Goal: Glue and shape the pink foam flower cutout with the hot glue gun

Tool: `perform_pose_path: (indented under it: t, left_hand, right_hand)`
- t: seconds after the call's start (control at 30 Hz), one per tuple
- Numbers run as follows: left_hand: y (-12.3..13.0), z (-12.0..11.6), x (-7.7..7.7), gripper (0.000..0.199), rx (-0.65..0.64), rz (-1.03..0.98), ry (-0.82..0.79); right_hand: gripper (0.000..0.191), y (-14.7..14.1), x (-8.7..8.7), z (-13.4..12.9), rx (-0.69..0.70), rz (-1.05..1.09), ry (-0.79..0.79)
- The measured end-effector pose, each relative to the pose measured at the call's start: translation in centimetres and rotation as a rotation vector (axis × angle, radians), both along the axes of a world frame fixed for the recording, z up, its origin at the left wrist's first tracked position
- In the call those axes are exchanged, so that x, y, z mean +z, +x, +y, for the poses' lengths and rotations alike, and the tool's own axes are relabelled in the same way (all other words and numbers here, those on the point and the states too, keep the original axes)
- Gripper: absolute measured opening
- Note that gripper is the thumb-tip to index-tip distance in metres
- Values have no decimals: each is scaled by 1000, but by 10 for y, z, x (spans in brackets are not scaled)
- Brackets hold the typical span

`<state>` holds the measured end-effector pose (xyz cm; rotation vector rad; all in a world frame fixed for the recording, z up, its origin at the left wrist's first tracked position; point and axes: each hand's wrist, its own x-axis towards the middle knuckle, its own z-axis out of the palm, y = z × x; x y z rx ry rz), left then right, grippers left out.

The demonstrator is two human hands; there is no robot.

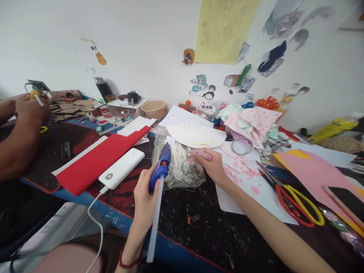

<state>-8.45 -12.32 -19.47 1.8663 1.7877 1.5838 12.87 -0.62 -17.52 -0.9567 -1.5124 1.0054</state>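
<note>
While separate and not touching, over a black, paint-flecked workbench (196,231): left hand (144,197), wrapped around the grip of a blue hot glue gun (160,167), with a red cord bracelet (127,261) on the wrist and a long translucent glue stick (155,223) reaching toward the bench edge; right hand (209,167), fingers (199,151) closed on a small pink lump (202,154), material unclear. Just behind both hands, one clear plastic bag (178,167) of white fibrous pieces and thin pale strands. Left of the gun, one white power bank (121,168) with white charging cable (95,223), beside a stack of red card (96,161). Right of the right hand, one white sheet with pink scraps (244,178), one thin metal ring (241,146), scissors with red and yellow loop handles (295,204), and one large pink card (315,178). Farther back, one white paper oval (196,135), one tan bowl (153,109), pink and mint fabric scraps (250,123), and one black flask (104,89). At far left, a co-worker's two hands (28,108) around a yellow item (34,94). On the wall behind, one yellow paper sheet (224,30) and assorted cut-out drawings (273,57).
</note>
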Motion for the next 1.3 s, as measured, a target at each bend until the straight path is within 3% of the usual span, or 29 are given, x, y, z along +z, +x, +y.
perform_pose_path:
  t: [0.17, 0.37, 0.5, 0.6, 0.77, 0.9, 1.03, 1.13, 1.2, 1.3]
  left_hand:
    - [-1, 5, 0, 31, -58, 121, -48]
    - [7, 2, -5, 34, -108, 362, -98]
    - [8, 0, -9, 36, -110, 445, -110]
    - [8, -1, -10, 37, -118, 476, -123]
    - [11, 1, -11, 36, -106, 458, -121]
    - [9, 0, -8, 33, -44, 330, -108]
    - [2, -7, -7, 23, 80, -29, -20]
    - [-2, -14, -13, 31, -184, -424, 7]
    - [-2, -16, -19, 32, -377, -580, 15]
    - [1, -17, -25, 30, -452, -641, 76]
  right_hand:
    - [21, 3, 11, -11, -133, 122, 53]
    - [29, 3, 5, -4, -103, 151, -71]
    - [31, 5, 7, -6, -164, 135, -84]
    - [30, 5, 7, -8, -119, 80, -113]
    - [31, 4, -9, -3, -6, -48, -180]
    - [33, 5, -16, -1, -5, -73, -172]
    - [29, 4, -12, -5, -1, -46, -137]
    - [23, 5, -4, -13, 3, 10, -71]
    - [19, 6, 3, -21, -4, 37, -24]
    - [12, 9, 12, -32, -7, 51, 44]
